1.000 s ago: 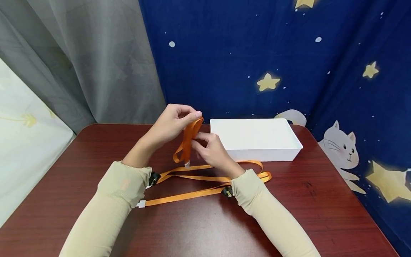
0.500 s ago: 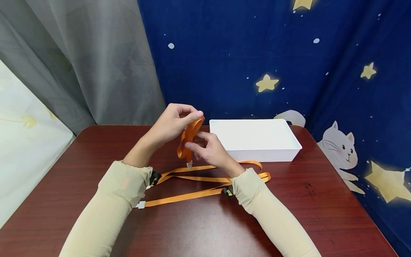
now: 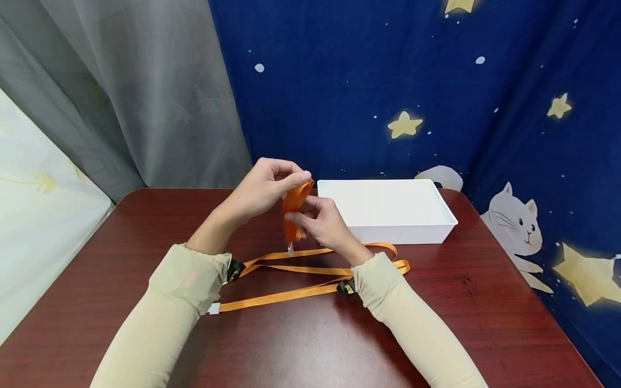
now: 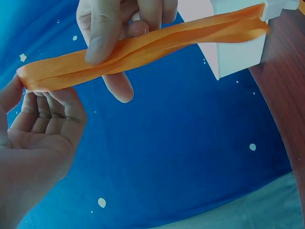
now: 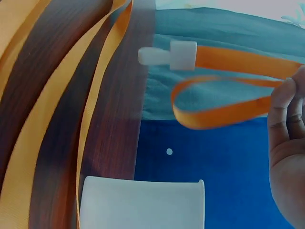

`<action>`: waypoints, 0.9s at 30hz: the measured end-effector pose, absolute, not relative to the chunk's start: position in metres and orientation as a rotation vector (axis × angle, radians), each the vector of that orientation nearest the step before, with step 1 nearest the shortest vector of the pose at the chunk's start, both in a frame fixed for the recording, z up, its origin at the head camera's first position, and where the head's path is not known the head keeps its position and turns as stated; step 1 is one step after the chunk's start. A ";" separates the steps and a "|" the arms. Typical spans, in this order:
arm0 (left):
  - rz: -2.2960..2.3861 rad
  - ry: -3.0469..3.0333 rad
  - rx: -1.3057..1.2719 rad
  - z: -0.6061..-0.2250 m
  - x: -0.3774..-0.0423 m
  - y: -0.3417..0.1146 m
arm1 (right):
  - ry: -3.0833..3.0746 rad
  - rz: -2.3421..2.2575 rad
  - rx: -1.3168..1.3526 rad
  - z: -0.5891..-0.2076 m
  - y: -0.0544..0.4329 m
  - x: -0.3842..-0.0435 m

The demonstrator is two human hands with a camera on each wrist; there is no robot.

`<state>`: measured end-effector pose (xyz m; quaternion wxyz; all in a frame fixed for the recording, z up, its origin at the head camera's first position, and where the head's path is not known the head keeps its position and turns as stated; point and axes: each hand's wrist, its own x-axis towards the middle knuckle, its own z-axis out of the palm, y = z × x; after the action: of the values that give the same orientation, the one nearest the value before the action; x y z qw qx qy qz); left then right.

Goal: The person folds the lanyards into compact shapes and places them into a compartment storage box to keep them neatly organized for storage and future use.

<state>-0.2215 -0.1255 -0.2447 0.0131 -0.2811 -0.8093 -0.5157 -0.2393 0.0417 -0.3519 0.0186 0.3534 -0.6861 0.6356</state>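
- Your folded strap is up in the air, just L of the white box, w/ both hands on it.
- Long axis: near vertical, top leaning a bit twd the box. Fold end points up; white clip is at the bottom, pointing down.
- Your L hand, L of the box: thumb + fingertips pinch the top fold.
- Your R hand, at the box's front L corner: thumb + fingers pinch the strap lower down.
- Hidden: R fingers cover part of the strap's lower half; can't count layers. R hand also blocks that box corner in the head view. R wrist cam gets the clip + a loop, both blurry; rest of the strap is cut off there.
- Loose straps lie in front of the box & off to its L, passing behind your R wrist, so partly covered. Their end clip sits right by your L sleeve.
- Edges: table ends close behind the box & near its R end.
- Room: table runs farthest in front of the box, twd you, & out to its L. Box top is open, walls low.
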 end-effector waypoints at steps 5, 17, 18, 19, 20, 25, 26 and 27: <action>-1.590 -2.517 -0.865 -0.245 -0.221 -0.124 | -2.146 1.910 1.111 -0.354 0.040 -0.237; -1.608 -2.483 -0.802 -0.244 -0.221 -0.124 | -2.159 1.876 1.117 -0.353 0.033 -0.232; -1.602 -2.483 -0.797 -0.244 -0.221 -0.124 | -2.163 1.869 1.114 -0.353 0.033 -0.231; -1.597 -2.483 -0.793 -0.244 -0.221 -0.124 | -2.167 1.861 1.114 -0.354 0.032 -0.231; -1.590 -2.483 -0.792 -0.244 -0.220 -0.124 | -2.169 1.856 1.113 -0.354 0.032 -0.231; -1.614 -2.484 -0.764 -0.245 -0.220 -0.125 | -2.164 1.834 1.116 -0.356 0.030 -0.231; -1.629 -2.482 -0.755 -0.244 -0.221 -0.125 | -2.163 1.839 1.116 -0.357 0.030 -0.230; -1.642 -2.480 -0.744 -0.245 -0.221 -0.126 | -2.161 1.841 1.118 -0.356 0.030 -0.230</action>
<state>-0.2211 -0.1257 -0.2446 0.0375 -0.2426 -0.8083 -0.5351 -0.2296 0.0305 -0.3562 0.0454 0.3661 -0.7076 0.6027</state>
